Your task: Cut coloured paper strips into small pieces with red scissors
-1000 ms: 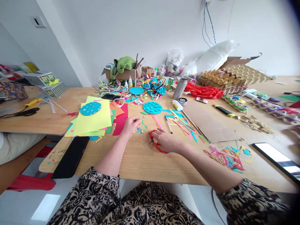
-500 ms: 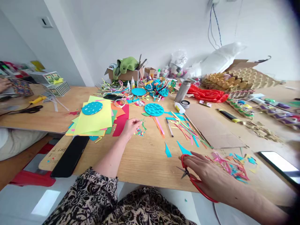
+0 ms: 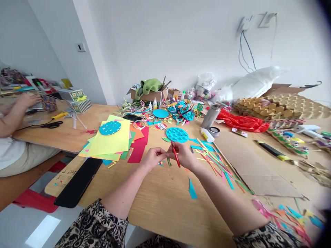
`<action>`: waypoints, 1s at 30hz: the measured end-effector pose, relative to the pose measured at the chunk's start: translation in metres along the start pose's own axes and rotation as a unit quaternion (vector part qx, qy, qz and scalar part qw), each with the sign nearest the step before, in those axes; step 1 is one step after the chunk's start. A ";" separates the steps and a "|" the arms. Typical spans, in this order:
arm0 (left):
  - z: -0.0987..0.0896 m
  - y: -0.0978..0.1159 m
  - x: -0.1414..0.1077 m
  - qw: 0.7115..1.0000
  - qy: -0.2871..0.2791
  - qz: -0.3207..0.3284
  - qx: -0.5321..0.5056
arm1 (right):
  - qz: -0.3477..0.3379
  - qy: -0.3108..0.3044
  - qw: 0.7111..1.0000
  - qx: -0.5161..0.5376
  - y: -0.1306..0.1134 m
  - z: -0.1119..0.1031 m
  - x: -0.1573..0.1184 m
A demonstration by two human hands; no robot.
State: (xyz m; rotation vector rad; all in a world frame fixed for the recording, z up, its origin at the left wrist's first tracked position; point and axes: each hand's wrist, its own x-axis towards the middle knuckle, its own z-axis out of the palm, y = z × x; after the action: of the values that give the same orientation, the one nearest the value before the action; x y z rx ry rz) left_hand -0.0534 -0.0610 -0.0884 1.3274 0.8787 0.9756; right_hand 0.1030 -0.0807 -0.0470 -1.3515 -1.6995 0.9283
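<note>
Scissors (image 3: 176, 157), red-handled, seen edge-on

Clock centred between left hand (image 3: 153, 159) and right hand (image 3: 184, 156), 12 toward wall (image 3: 176, 44). Scissors (image 3: 176, 159) in right hand. Disc (image 3: 177, 134) just past 12. Box (image 3: 157, 94) farther back, 11. Paper stack (image 3: 111, 143) toward 10, second disc (image 3: 110, 128) on top; slab (image 3: 79, 182) between 8 and 9. Flask (image 3: 211, 117) between 1 and 2. Strips (image 3: 219, 158) at 3, cardboard (image 3: 253, 165) beyond.

From here, I'm seeing a steel flask (image 3: 210, 117) standing far right, left of a red plastic bag (image 3: 241, 123) and egg trays (image 3: 278, 107).
</note>
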 end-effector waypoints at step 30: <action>-0.021 -0.001 0.011 0.976 0.160 -0.070 -0.127 | -0.011 0.050 0.989 -0.137 0.014 -0.006 0.038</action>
State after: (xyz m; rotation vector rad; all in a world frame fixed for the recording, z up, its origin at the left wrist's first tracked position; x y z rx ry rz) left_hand -0.0687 -0.0433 -0.0899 0.8917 1.0365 1.1675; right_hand 0.1085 -0.0400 -0.0524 -1.5270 -1.8083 0.6194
